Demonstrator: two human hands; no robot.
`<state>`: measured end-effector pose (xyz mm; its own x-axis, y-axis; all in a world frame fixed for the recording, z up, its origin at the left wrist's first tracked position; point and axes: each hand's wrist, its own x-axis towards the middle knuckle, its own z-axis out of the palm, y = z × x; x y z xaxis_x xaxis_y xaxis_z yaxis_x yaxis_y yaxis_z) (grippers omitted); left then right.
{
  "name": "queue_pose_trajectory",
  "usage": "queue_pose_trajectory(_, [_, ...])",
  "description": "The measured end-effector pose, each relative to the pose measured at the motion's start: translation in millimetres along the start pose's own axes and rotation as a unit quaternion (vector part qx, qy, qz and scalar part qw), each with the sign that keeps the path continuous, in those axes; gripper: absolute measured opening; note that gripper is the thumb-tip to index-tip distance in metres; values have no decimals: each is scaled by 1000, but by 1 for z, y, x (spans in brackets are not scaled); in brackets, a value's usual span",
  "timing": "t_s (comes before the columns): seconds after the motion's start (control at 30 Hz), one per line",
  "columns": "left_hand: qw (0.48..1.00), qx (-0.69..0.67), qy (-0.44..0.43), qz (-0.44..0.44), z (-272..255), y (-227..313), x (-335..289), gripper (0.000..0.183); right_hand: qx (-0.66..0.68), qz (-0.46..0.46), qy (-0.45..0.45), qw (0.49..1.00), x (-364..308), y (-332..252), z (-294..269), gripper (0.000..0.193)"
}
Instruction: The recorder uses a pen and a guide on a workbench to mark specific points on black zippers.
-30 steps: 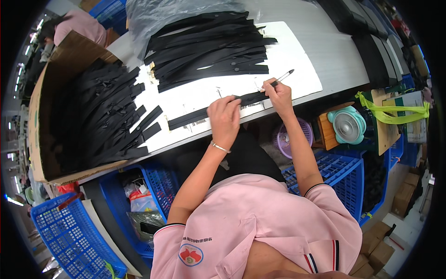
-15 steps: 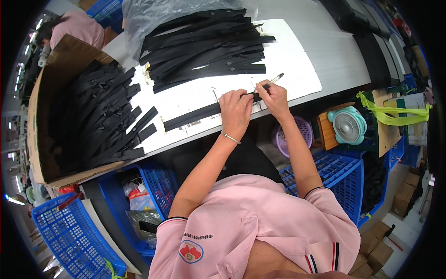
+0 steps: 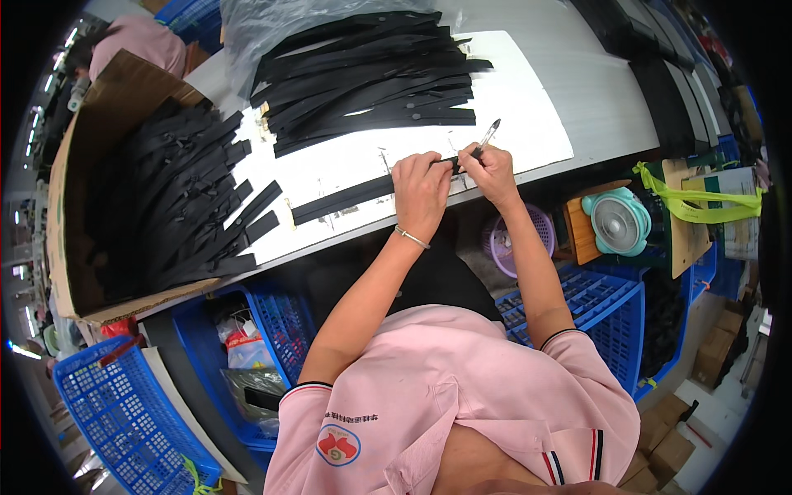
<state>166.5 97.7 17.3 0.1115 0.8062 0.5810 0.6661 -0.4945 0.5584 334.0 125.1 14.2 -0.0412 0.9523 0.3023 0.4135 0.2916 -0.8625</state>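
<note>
A single black fabric strip (image 3: 346, 198) lies along the front of a white sheet (image 3: 528, 107) on the table. My left hand (image 3: 421, 191), with a bracelet at its wrist, has its bent fingers on the strip near its right end and holds it down. In my right hand (image 3: 492, 175) a pen (image 3: 488, 134) is gripped, its clear barrel pointing up and away; the fingers hide its tip, which is at the strip's right end. Beyond both hands lies a pile of similar black strips (image 3: 363, 78).
At the left, a cardboard box (image 3: 62, 223) holds many more black strips, some spilling onto the sheet. Clear plastic (image 3: 247, 33) lies behind the pile. Below the table edge are blue baskets (image 3: 124, 412), a purple basket (image 3: 540, 239) and a turquoise fan (image 3: 617, 223).
The pen has tipped more upright, and my right hand has shifted very slightly. My left hand stays on the strip.
</note>
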Motion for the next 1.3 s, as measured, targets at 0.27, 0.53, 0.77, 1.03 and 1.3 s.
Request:
queue_pose_trajectory(0.27, [996, 68, -56, -22, -17, 10, -16, 36, 104, 76, 11, 992, -4, 3, -4, 20])
queue_pose_trajectory(0.53, [987, 91, -129, -32, -19, -12, -3, 49, 144, 58, 128, 980, -10, 11, -1, 16])
queue_pose_trajectory(0.77, [992, -7, -115, -59, -12, -58, 42, 44, 129, 93, 116, 980, -6, 10, 3, 16])
queue_pose_trajectory(1.03, [948, 290, -44, -121, -139, -125, -27, 38, 137, 103, 122, 978, -6, 11, -1, 16])
queue_pose_trajectory(1.3, [932, 296, 23, -210, -207, -163, -51, 22, 134, 91, 127, 979, -4, 5, 2, 16])
